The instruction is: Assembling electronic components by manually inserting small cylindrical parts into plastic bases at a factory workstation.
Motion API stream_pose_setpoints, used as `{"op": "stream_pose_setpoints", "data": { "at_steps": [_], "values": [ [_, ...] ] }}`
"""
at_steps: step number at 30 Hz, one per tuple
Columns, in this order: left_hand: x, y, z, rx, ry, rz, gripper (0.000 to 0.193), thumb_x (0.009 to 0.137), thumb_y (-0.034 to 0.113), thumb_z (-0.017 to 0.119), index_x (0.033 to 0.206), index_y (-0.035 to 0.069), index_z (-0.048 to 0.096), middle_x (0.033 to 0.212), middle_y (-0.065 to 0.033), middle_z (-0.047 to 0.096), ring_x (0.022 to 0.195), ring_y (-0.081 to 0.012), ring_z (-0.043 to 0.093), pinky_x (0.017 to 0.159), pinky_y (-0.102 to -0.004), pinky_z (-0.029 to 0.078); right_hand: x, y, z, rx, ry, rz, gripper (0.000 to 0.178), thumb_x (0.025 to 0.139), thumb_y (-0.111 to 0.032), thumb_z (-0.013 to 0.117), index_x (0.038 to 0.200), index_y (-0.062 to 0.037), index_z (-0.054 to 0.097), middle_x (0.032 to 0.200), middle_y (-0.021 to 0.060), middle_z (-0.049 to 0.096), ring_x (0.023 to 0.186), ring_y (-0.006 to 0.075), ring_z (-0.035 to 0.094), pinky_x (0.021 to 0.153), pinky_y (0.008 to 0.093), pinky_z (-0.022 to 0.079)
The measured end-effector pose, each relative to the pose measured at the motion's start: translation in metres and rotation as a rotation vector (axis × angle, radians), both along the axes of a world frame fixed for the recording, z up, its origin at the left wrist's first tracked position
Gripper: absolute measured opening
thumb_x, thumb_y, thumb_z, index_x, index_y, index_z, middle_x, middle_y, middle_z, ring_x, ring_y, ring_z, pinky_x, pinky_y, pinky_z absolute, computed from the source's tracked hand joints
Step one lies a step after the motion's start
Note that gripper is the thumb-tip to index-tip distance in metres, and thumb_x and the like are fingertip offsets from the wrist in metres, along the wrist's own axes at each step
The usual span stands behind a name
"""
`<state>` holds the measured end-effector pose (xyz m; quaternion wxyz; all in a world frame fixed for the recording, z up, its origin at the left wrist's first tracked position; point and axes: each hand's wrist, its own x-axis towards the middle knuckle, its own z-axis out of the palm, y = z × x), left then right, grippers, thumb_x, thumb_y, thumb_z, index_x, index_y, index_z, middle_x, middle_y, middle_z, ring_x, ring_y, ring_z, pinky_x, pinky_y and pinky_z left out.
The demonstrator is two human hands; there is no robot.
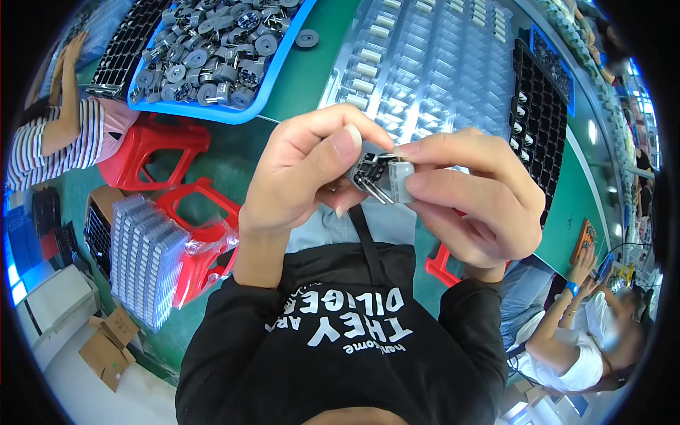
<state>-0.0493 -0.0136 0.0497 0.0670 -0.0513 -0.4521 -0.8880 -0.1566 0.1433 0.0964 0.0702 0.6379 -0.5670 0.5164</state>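
Observation:
My left hand [304, 166] is closed on a grey round-edged part [368, 170] with dark electronic components in its open face and thin metal legs sticking out below. Thumb and forefinger of my right hand [474, 191] pinch a small light-grey block [399, 181] with rounded corners, held right against the side of that part. A thin lead seems to run between the two near my right forefinger; its exact join is hidden by the fingers. Both hands are in the air over the near edge of the table, in front of a clear plastic tray [439, 78].
White pieces fill some of the clear tray's pockets. A blue bin [248, 113] heaped with similar grey parts stands at the left, one loose grey part [307, 38] beside it. A black grid tray [545, 127] lies at right. Red stools [152, 152] and stacked trays [145, 262] stand lower left; people sit on both sides.

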Motion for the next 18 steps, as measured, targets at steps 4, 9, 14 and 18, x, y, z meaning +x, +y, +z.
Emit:
{"op": "stream_pose_setpoints", "data": {
  "at_steps": [4, 9, 14, 18],
  "values": [
    [0.0, -0.002, 0.002, 0.04, -0.007, 0.012, 0.042, 0.097, 0.036, 0.044, 0.1, -0.004, 0.057, 0.07, -0.0077, 0.058, 0.046, -0.0057, 0.044, 0.04, -0.0177, 0.031, 0.003, 0.0, -0.004, 0.007, -0.097, 0.015, 0.025, 0.062, 0.012, 0.067, 0.085, 0.0038, 0.063, 0.097, 0.0231, 0.058, 0.072, 0.0243, 0.063, 0.061, 0.0284, 0.054],
    [-0.004, -0.004, -0.002, 0.163, 0.06, -0.005, 0.045, 0.097, 0.037, 0.043, 0.101, -0.006, 0.055, 0.073, -0.0108, 0.059, 0.047, -0.0063, 0.045, 0.041, -0.0172, 0.032, 0.01, 0.0, -0.006, -0.042, -0.247, -0.056, 0.02, 0.071, 0.011, 0.062, 0.09, 0.0048, 0.062, 0.103, 0.0233, 0.051, 0.075, 0.0257, 0.064, 0.064, 0.0303, 0.056],
    [-0.003, -0.005, -0.003, 0.174, 0.055, -0.021, 0.046, 0.096, 0.038, 0.044, 0.103, -0.006, 0.055, 0.075, -0.0111, 0.059, 0.047, -0.0063, 0.045, 0.041, -0.0169, 0.032, 0.004, -0.003, -0.01, 0.006, -0.173, -0.05, 0.018, 0.077, 0.008, 0.061, 0.095, 0.0061, 0.059, 0.101, 0.0242, 0.053, 0.073, 0.0244, 0.065, 0.063, 0.0296, 0.055],
    [-0.002, -0.007, -0.003, 0.071, 0.037, 0.002, 0.045, 0.096, 0.038, 0.046, 0.103, -0.006, 0.055, 0.077, -0.0105, 0.059, 0.048, -0.006, 0.045, 0.042, -0.0168, 0.032, 0.007, -0.003, -0.009, 0.059, -0.215, 0.04, 0.017, 0.08, 0.001, 0.063, 0.093, 0.0087, 0.057, 0.095, 0.0245, 0.059, 0.064, 0.0207, 0.064, 0.058, 0.0273, 0.053]
  ]
}}
